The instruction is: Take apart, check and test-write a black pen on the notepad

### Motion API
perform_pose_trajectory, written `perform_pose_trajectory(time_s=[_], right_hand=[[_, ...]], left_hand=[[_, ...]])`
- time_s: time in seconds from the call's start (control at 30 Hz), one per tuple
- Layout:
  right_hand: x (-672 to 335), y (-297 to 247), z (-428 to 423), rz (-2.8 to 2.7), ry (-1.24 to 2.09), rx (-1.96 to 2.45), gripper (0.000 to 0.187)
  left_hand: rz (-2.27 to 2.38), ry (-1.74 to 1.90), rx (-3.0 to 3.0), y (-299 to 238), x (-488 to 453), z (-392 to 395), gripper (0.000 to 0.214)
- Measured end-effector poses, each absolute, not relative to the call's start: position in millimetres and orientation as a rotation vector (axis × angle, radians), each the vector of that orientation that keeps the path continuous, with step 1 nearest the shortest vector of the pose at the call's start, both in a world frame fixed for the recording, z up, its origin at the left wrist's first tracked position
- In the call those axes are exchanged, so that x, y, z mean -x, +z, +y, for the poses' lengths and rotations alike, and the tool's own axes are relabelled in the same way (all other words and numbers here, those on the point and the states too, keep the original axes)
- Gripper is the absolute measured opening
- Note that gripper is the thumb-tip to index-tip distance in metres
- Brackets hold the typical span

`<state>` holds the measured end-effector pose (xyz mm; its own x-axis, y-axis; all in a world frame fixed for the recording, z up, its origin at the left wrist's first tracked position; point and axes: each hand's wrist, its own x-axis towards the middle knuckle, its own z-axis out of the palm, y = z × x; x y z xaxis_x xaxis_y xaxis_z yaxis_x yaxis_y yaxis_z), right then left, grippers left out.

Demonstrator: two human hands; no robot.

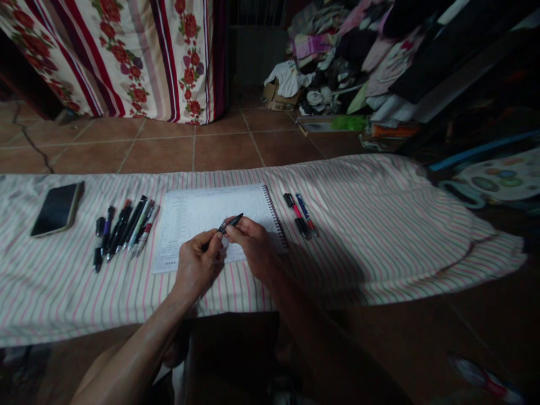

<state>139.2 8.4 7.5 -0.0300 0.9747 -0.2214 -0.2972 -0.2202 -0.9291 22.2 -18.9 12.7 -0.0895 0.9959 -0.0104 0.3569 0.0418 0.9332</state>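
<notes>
My left hand (198, 260) and my right hand (250, 242) meet over a spiral notebook (211, 202) with printed and written pages. Between them is a dark pen (234, 220), pinched by the fingers of both hands. Its lower end is partly covered by my left fingers, and I cannot tell whether it is in one piece or two. To the right of the notebook lie a red and black pen (297, 215) and a blue and red pen (306, 214). A row of several pens (130, 225) lies to the left.
A phone (57, 208) rests at the left on the striped cloth (371, 225) covering the table. Two dark caps (100, 226) lie beside the pens. Beyond are a floral curtain (126, 56), a tiled floor (169, 149), and piled clothes with a cardboard box (280, 100).
</notes>
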Motion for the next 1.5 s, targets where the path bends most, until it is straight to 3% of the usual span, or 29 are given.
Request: perform_pose_trajectory(time_s=[0.4, 1.17, 1.5], right_hand=[[-139.6, 7.4, 6.5, -0.819, 1.559, 1.113, 0.023], [-152.0, 1.9, 18.8, -0.845, 1.203, 1.254, 0.023], [-162.3, 3.7, 22.2, -0.803, 1.231, 1.226, 0.026]], left_hand=[[1.642, 1.060, -1.559, 13.1, -21.2, -20.7, 0.029], [1.596, 1.076, -1.383, 4.6, -23.8, -18.7, 0.032], [1.571, 0.990, -1.529, 2.7, -24.6, -22.4, 0.031]])
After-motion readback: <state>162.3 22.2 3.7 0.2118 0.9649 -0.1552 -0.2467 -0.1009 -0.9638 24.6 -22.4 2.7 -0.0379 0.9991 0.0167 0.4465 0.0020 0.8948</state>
